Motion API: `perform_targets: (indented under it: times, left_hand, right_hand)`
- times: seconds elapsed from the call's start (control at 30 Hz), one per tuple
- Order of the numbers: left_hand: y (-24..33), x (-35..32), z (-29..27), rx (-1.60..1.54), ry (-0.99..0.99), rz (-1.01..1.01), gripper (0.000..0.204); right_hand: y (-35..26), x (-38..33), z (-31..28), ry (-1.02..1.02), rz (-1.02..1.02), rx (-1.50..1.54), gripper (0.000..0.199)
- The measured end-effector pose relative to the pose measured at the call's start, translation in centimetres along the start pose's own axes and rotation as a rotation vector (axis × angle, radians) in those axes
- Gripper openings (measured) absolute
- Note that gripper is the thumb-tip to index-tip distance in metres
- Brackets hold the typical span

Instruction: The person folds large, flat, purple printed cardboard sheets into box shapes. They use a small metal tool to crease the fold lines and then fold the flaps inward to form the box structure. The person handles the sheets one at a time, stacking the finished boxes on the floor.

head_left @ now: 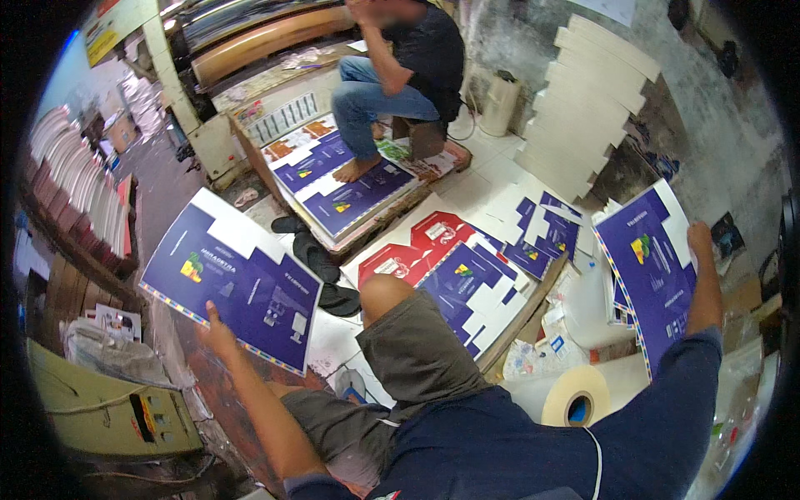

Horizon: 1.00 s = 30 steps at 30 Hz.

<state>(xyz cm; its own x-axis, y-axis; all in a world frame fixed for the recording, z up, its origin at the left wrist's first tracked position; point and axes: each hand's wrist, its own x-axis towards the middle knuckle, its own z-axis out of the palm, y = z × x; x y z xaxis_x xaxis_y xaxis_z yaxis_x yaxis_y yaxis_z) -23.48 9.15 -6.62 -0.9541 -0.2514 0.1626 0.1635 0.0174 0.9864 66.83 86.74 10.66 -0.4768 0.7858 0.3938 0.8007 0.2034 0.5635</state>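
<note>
On the left, a purple-and-white printed sheet [242,283] with a coloured strip along one edge is held up in my left hand [216,335]. The thumb lies over the sheet's lower edge and the other fingers are hidden behind it. Out to the right, my right hand [700,242] grips the edge of a second, similar printed sheet [646,258], which hangs steeply tilted. Between my hands, in front of my knee, lie more purple printed sheets [458,292] and a red-and-white printed sheet [417,246].
Ahead, another person [408,83] sits with one bare foot on a stack of printed sheets [333,183] on a low platform. A film roll [575,398] lies at my right. Pale cut board [583,100] leans against the wall. A greenish machine [108,408] stands at lower left.
</note>
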Motion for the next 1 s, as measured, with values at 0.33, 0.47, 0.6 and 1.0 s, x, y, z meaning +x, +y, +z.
perform_targets:
  times: [0.33, 0.47, 0.6, 1.0]
  left_hand:
    - [5.6, -2.9, -1.2, -0.047, -0.089, -0.055, 0.051]
    - [3.3, -1.2, -2.4, -0.1, -0.109, 0.051, 0.046]
    - [6.5, -1.7, -3.1, 0.101, -0.129, 0.244, 0.044]
    - [17.1, -4.5, -0.8, 0.605, -0.47, 0.545, 0.023]
  right_hand:
    - [-4.5, 3.7, -3.3, -0.005, 0.186, 0.28, 0.03]
    - [-0.8, 7.0, -3.3, 0.006, 0.216, 0.248, 0.03]
    - [-2.7, 7.7, -6.4, 0.088, 0.118, 0.369, 0.029]
    - [-15.4, 6.6, -11.1, 0.364, 0.108, 0.48, 0.026]
